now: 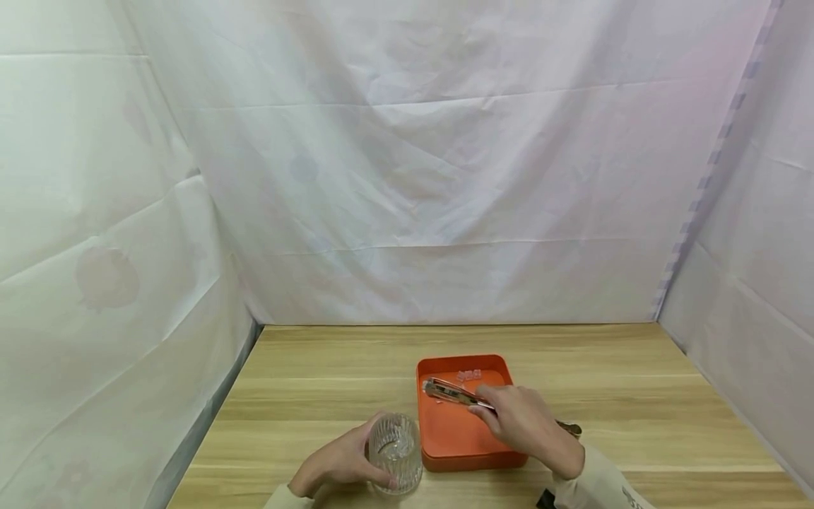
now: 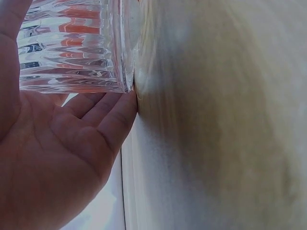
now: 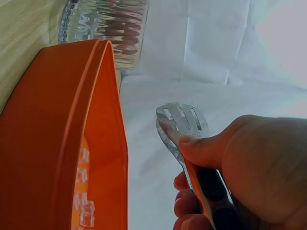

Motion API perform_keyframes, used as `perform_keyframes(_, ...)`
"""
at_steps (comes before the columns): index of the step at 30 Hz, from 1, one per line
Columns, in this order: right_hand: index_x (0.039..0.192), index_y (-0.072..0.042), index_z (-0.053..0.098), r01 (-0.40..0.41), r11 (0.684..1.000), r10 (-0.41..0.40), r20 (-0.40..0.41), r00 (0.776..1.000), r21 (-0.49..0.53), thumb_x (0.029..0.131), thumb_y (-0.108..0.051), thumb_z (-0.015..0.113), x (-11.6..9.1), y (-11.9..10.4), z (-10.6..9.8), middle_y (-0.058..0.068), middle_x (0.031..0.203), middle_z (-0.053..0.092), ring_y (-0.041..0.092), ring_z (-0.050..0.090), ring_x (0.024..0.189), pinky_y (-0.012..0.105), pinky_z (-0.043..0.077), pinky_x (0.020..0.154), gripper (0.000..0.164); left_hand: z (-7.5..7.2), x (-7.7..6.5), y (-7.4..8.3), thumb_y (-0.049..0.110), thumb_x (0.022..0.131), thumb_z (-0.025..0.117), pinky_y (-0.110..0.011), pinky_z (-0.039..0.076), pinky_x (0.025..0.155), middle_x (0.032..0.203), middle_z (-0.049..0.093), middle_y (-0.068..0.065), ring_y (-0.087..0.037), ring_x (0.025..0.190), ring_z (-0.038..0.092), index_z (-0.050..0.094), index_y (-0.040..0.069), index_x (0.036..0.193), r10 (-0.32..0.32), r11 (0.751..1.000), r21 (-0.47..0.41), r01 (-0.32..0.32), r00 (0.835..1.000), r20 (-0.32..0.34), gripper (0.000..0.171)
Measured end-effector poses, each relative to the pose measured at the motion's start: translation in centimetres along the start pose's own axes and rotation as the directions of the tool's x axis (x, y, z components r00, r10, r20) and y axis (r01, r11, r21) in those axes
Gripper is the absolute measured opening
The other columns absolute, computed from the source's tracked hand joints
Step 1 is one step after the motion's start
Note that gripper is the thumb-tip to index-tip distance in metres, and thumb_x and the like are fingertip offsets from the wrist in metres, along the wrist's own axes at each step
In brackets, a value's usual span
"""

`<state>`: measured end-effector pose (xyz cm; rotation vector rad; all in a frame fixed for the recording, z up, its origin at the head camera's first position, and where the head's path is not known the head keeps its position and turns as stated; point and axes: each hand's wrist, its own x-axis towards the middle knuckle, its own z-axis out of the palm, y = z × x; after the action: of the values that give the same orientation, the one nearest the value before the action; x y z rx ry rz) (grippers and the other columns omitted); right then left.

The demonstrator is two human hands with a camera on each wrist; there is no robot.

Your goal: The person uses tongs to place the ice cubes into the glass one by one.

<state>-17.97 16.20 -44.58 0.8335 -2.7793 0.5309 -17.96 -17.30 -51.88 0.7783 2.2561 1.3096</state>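
Note:
My right hand (image 1: pixel 524 420) grips metal tongs (image 3: pixel 184 117) with dark handle inserts, thumb on top and fingers curled below. In the head view the tongs' slotted ends reach over the left part of an orange rectangular tray (image 1: pixel 467 431). Small clear cubes (image 1: pixel 469 375) lie inside it, mostly toward the far side. My left hand (image 1: pixel 343 456) holds a clear ribbed glass (image 1: pixel 396 452), thumb on the near side and fingers round the far side. The glass stands upright on the table, just left of the tray. Seen from the left wrist, the fingers are low by the glass's base.
The wood-grain table (image 1: pixel 305 385) extends to both sides of the tray and behind it. White cloth (image 1: pixel 407 177) hangs at the back, left and right. The tray's raised walls (image 3: pixel 57 134) stand between the cubes and the glass.

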Motion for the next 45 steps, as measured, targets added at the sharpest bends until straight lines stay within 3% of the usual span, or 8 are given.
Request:
perform_keyframes(17, 0.073, -0.027, 0.044, 0.053, 0.998, -0.051, -0.027, 0.998, 0.047, 0.095, -0.035, 0.065, -0.1, -1.5, -0.6, -0.018, 0.059, 0.028, -0.004, 0.025, 0.049, 0.017, 0.023, 0.045, 0.032, 0.0, 0.0, -0.3, 0.028, 0.072, 0.089, -0.032, 0.044, 0.099, 0.129, 0.057, 0.002, -0.016, 0.119, 0.055, 0.039, 0.028, 0.14, 0.007, 1.0, -0.001, -0.007, 1.0, 0.002, 0.084)
perform_keyframes(33, 0.075, -0.028, 0.046, 0.118, 0.993, -0.117, -0.061, 0.991, 0.018, 0.096, -0.038, 0.062, 0.1, -2.7, -0.7, -0.02, 0.059, 0.03, -0.004, 0.028, 0.048, 0.017, 0.023, 0.044, 0.028, 0.0, 0.0, -0.1, 0.027, 0.073, 0.089, -0.031, 0.042, 0.1, 0.129, 0.057, 0.003, -0.016, 0.119, 0.054, 0.039, 0.029, 0.14, -0.01, 1.0, -0.015, 0.01, 1.0, 0.01, 0.084)
perform_keyframes(45, 0.076, -0.029, 0.049, 0.114, 0.993, -0.113, -0.03, 0.993, 0.043, 0.096, -0.039, 0.061, 0.4, -3.9, -1.0, -0.019, 0.059, 0.032, -0.003, 0.03, 0.048, 0.018, 0.025, 0.043, 0.026, 0.0, 0.0, 0.0, 0.026, 0.072, 0.089, -0.03, 0.042, 0.1, 0.129, 0.057, 0.004, -0.014, 0.12, 0.054, 0.04, 0.027, 0.141, 0.009, 1.0, -0.018, -0.009, 1.0, 0.002, 0.084)
